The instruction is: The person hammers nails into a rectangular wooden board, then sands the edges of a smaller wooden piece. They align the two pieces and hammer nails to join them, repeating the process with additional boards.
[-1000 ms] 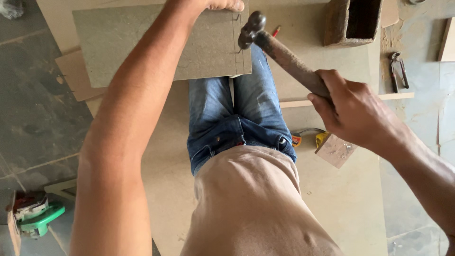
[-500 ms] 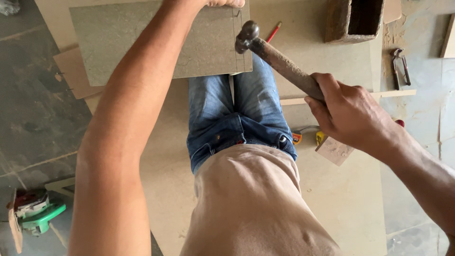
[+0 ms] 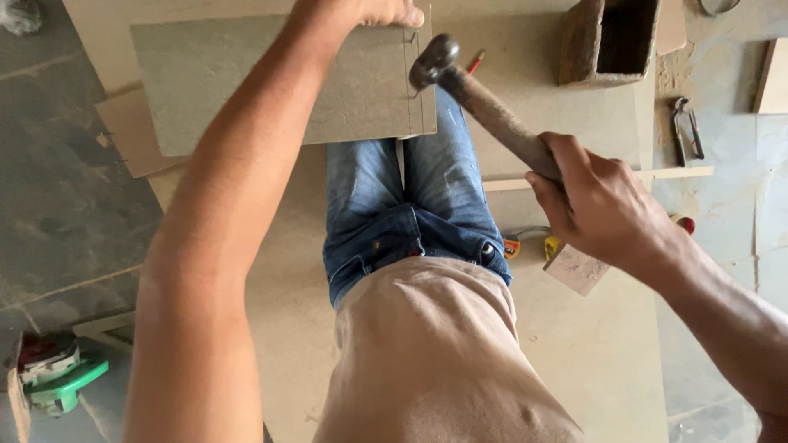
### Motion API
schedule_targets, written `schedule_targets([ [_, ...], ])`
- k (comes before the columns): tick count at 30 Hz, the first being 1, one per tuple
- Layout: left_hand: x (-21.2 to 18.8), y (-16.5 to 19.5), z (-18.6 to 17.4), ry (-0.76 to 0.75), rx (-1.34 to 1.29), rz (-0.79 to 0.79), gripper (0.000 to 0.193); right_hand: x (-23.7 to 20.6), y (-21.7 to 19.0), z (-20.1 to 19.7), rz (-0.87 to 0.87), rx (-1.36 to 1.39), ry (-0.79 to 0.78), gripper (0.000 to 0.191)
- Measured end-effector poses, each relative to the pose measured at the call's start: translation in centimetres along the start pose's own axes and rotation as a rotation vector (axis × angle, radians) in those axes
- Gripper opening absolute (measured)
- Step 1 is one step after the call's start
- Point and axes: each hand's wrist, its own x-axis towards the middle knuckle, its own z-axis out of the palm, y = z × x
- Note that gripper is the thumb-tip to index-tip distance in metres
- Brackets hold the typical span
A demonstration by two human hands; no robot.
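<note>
Right hand (image 3: 603, 209), grip wrapped round a hammer (image 3: 484, 107) handle at centre right, head beside the grey board (image 3: 271, 82) edge, upper centre. Left hand (image 3: 369, 12) grip pressed on the board's top edge; fingers partly cropped.

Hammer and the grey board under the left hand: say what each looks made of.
Hammer: dark, dull metal head, apparently; worn brown handle, probably wood, gripped by the right hand. Grey board: flat, matte, grainless, likely fibreboard or cement sheet; left hand steadies its top edge.
</note>
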Motion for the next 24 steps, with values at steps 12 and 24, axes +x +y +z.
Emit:
schedule_targets([
  [12,0.1,0.2,-0.7,0.004,-0.006,0.056,0.030,-0.2,1.0,3.2,0.053,-0.006,-0.018,0.031],
  [24,-0.1,-0.2,-0.1,0.041,-0.028,0.031,0.029,-2.8,-3.1,0.9,-0.040,0.241,0.348,0.008],
])
